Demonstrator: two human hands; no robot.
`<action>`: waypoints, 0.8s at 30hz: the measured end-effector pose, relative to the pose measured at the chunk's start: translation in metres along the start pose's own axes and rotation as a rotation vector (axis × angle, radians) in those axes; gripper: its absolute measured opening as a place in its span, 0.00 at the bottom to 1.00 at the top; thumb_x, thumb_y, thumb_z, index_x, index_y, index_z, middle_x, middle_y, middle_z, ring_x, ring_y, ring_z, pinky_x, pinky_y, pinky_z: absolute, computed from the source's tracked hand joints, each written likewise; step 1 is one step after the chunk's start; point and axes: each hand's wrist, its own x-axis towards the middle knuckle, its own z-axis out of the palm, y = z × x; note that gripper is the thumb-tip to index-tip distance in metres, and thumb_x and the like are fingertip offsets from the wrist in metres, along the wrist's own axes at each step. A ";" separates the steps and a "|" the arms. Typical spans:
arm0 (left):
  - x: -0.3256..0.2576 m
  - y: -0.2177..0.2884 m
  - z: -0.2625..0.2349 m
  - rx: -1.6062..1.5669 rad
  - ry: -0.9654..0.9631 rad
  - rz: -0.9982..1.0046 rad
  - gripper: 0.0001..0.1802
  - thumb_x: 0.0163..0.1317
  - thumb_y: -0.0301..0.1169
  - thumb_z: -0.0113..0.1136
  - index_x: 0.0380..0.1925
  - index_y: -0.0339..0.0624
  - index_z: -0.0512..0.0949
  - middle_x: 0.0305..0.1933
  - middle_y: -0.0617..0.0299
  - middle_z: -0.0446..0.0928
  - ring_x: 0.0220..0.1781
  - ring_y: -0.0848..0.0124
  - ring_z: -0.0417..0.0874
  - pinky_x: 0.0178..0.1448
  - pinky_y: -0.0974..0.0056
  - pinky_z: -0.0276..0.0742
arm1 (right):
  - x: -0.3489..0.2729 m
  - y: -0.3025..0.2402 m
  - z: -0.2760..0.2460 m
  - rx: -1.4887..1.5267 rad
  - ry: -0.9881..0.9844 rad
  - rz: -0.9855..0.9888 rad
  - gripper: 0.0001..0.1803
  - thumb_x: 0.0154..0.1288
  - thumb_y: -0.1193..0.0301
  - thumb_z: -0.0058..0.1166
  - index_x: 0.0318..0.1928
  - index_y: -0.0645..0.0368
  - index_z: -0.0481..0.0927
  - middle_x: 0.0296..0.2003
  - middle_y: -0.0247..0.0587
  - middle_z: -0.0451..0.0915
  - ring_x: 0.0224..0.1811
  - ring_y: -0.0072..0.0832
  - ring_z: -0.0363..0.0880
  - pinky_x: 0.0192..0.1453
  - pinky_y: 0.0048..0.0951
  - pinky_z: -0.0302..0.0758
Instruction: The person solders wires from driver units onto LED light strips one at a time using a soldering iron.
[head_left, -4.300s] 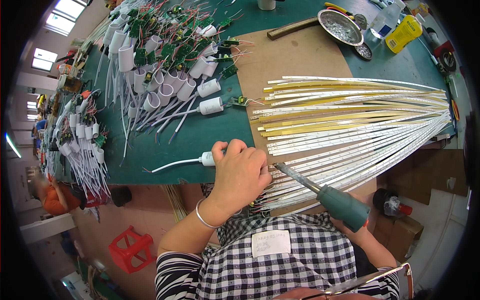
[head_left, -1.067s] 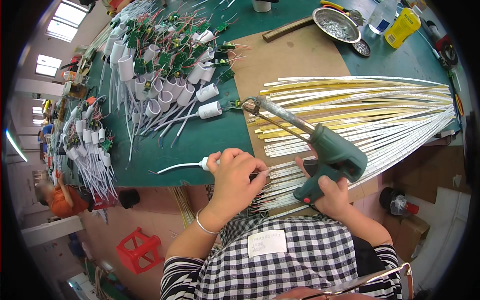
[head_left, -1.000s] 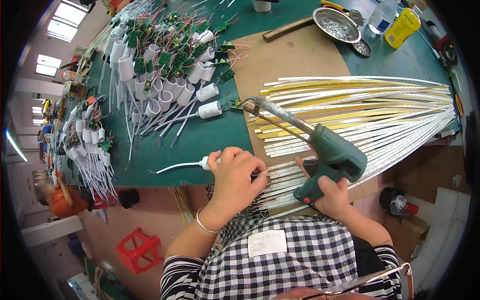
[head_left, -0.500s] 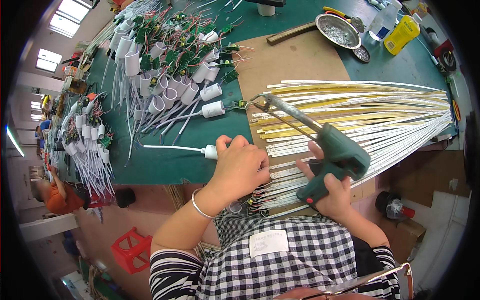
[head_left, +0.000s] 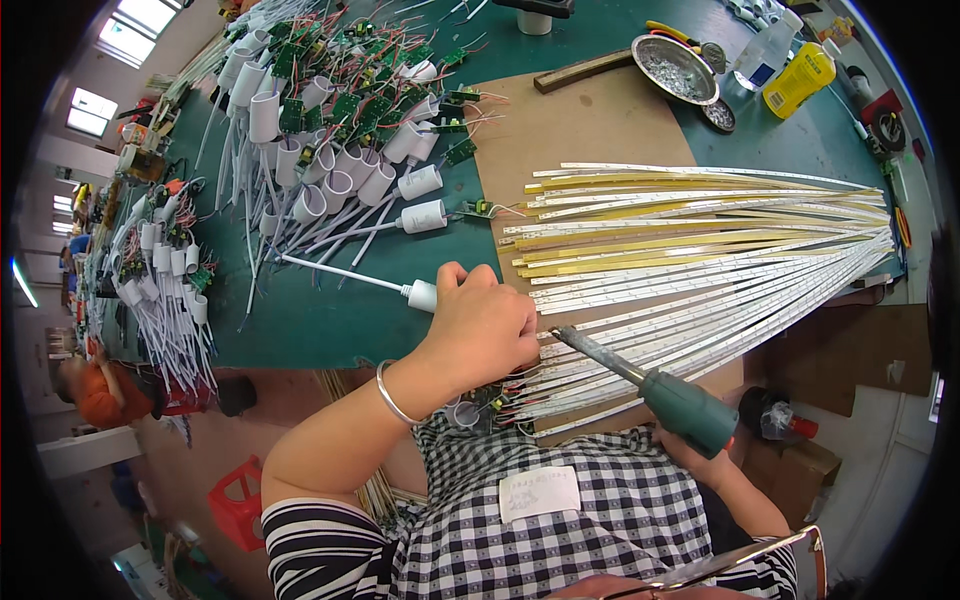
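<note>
Green tabletop (head_left: 310, 325), reddish floor (head_left: 290, 430); left hand (head_left: 485, 325) clasps white tube (head_left: 423, 295), right hand (head_left: 692, 462) grips soldering gun (head_left: 688, 410).

A clear bottle (head_left: 768, 50) and a yellow bottle (head_left: 801, 80) share the green table (head_left: 770, 150) at two o'clock, with a wooden bar (head_left: 585, 72) lying at one. Bright windows (head_left: 130, 40) light the workshop at ten o'clock, while a co-worker in orange (head_left: 102, 398) sits between eight and nine. A red stool (head_left: 238, 505) occupies the floor (head_left: 300, 430) at eight, opposite a cardboard box (head_left: 808, 475) at four.
</note>
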 end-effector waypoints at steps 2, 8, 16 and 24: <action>0.000 0.000 0.001 -0.005 0.006 0.003 0.03 0.50 0.33 0.66 0.21 0.54 0.82 0.25 0.74 0.81 0.43 0.67 0.74 0.57 0.51 0.55 | 0.000 -0.001 0.000 -0.082 0.005 -0.059 0.15 0.56 0.71 0.66 0.45 0.58 0.84 0.41 0.44 0.84 0.44 0.47 0.82 0.52 0.44 0.78; 0.000 -0.001 0.002 -0.009 0.019 0.009 0.03 0.49 0.33 0.66 0.20 0.53 0.82 0.25 0.74 0.81 0.42 0.67 0.73 0.57 0.51 0.54 | 0.006 -0.006 -0.003 -0.219 0.027 -0.186 0.21 0.55 0.69 0.68 0.50 0.58 0.83 0.47 0.45 0.84 0.49 0.45 0.83 0.56 0.41 0.79; 0.000 -0.001 0.001 -0.005 0.001 0.002 0.03 0.49 0.34 0.67 0.20 0.53 0.82 0.25 0.74 0.81 0.43 0.67 0.73 0.58 0.51 0.54 | 0.004 -0.001 0.000 -0.233 0.036 -0.212 0.24 0.55 0.67 0.69 0.53 0.59 0.81 0.49 0.43 0.84 0.51 0.42 0.84 0.59 0.38 0.79; 0.000 0.001 -0.001 -0.013 -0.014 -0.006 0.03 0.50 0.33 0.67 0.20 0.53 0.82 0.24 0.74 0.80 0.43 0.67 0.74 0.58 0.50 0.54 | 0.007 -0.006 -0.004 -0.147 0.056 -0.188 0.19 0.57 0.71 0.65 0.50 0.59 0.83 0.45 0.44 0.85 0.46 0.43 0.84 0.53 0.39 0.80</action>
